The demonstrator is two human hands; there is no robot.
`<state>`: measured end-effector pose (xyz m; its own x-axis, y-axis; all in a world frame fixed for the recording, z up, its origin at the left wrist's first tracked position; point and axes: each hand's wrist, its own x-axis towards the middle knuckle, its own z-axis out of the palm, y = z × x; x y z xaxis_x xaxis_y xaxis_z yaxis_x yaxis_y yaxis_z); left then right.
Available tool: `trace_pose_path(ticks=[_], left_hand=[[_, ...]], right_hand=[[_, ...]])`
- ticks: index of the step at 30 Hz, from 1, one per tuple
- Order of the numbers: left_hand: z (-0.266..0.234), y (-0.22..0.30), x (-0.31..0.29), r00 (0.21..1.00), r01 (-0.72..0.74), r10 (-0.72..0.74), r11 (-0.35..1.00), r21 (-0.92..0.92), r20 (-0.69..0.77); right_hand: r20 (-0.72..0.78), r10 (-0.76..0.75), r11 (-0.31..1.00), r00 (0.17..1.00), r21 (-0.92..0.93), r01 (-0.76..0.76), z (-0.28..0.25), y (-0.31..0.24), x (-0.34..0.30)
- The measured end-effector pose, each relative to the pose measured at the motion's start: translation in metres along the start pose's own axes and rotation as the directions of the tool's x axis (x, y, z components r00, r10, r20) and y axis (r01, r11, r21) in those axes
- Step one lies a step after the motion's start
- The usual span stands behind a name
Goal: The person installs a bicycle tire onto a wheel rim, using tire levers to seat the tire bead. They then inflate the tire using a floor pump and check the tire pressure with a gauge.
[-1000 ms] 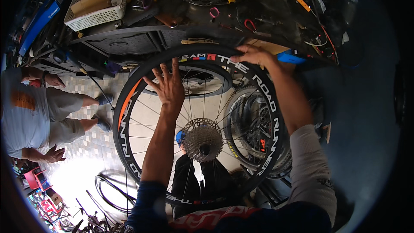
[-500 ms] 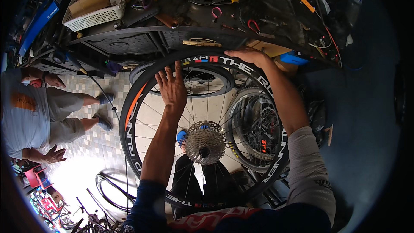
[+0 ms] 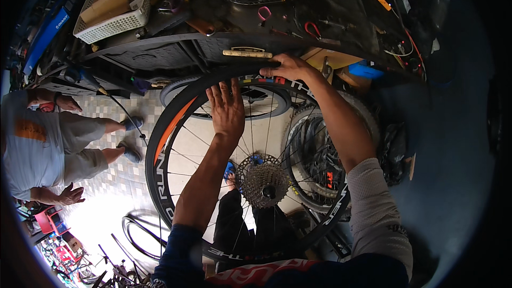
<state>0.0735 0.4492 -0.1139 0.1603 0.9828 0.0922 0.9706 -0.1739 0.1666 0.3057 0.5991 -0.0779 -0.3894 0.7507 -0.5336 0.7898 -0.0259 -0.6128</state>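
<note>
In front of me stands a bicycle wheel (image 3: pixel 152 181) with a black tyre, lettered black rim and an orange stripe. Its large silver cassette (image 3: pixel 264 185) faces up at me, with a brake disc partly behind it. My left hand (image 3: pixel 228 111) lies against the upper inner rim, fingers stretched and slightly spread, fingertips on the rim; its thumb is hidden. My right hand (image 3: pixel 290 68) is closed over the tyre at the far top, thumb side along the rim. The wheel's near edge is close to my torso.
A dark workbench (image 3: pixel 341 10) holds tools, cables and a white basket (image 3: pixel 109 29) with cardboard. More wheels (image 3: pixel 277 108) lie beyond and right of mine. Another person (image 3: pixel 37 144) stands at left. Loose black tyres or tubes (image 3: pixel 133 234) rest on the floor.
The wheel has tilted and shifted, its cassette moving a little right. My left hand moved slightly right; my right hand moved left along the tyre's top.
</note>
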Motion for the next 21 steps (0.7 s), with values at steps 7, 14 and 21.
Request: trace_pose_path(ticks=[7, 14, 21], left_hand=[[-0.009, 0.015, -0.009, 1.0, -0.019, 0.019, 0.996, -0.092, -0.006], [-0.016, 0.029, -0.015, 0.987, -0.098, 0.086, 0.992, -0.082, -0.132], [-0.023, 0.03, -0.021, 0.981, -0.117, 0.109, 0.992, -0.045, -0.158]], right_hand=[[-0.026, 0.13, 0.991, 0.991, -0.009, -0.13, -0.015, -0.004, -0.017], [0.028, -0.025, 1.0, 0.999, -0.011, 0.025, -0.014, -0.018, -0.034], [-0.04, -0.174, 0.976, 0.984, -0.141, 0.167, 0.013, -0.031, -0.01]])
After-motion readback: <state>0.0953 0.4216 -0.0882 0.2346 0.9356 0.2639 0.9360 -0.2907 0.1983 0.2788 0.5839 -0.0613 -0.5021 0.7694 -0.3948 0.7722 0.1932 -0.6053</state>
